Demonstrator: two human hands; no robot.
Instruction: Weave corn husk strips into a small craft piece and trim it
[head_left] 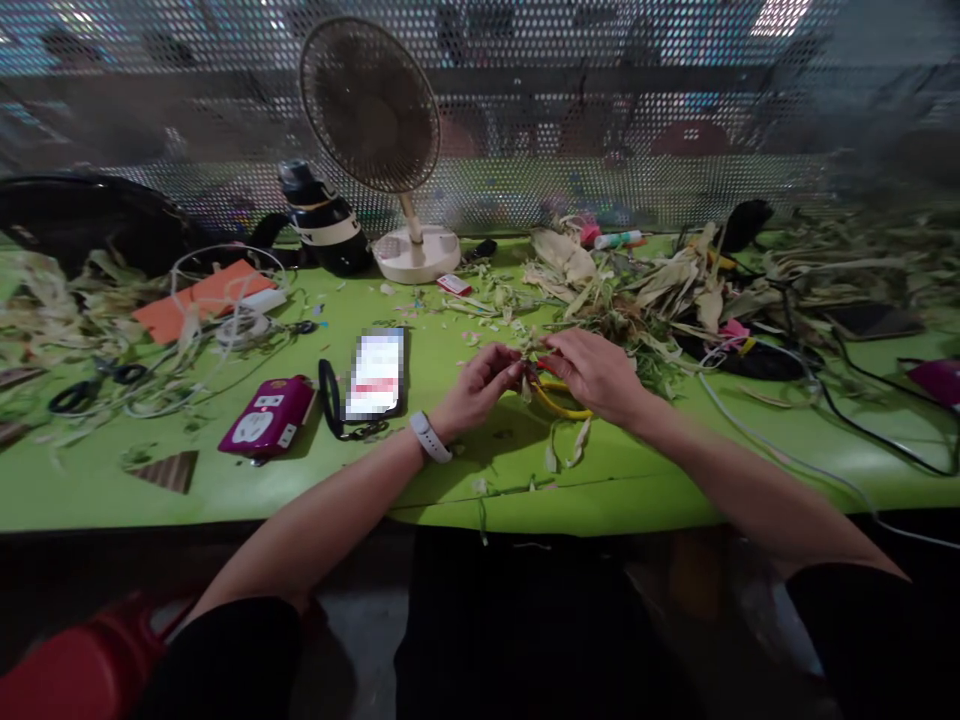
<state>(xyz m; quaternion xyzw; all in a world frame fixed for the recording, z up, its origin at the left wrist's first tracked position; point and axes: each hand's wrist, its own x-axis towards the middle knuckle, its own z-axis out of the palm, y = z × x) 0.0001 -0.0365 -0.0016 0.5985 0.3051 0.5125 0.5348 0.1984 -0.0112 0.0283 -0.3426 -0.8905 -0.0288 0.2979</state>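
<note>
My left hand (pixel 484 385), with a white band on its wrist, is closed, thumb against fingers, on a pale green plant piece (pixel 527 385). Opposite it, my right hand (pixel 596 375) is also closed, its fingertips meeting the same plant piece. Below the right fingers a curved yellow, handle-like part (pixel 559 402) shows, with a bit of red near it. The fingers hide the rest, so I cannot tell what tool it belongs to or whether it is gripped. Small pale leaves (pixel 566 448) lie on the green table (pixel 442 490) below the hands.
A phone (pixel 375 375) and a purple power socket block (pixel 268 418) lie left of the hands. Behind stand a fan (pixel 416 250) and a black bottle (pixel 326 225). Scissors (pixel 97 385) lie far left. Dry husks (pixel 637 280) heap up at right, near loose cables (pixel 780 460).
</note>
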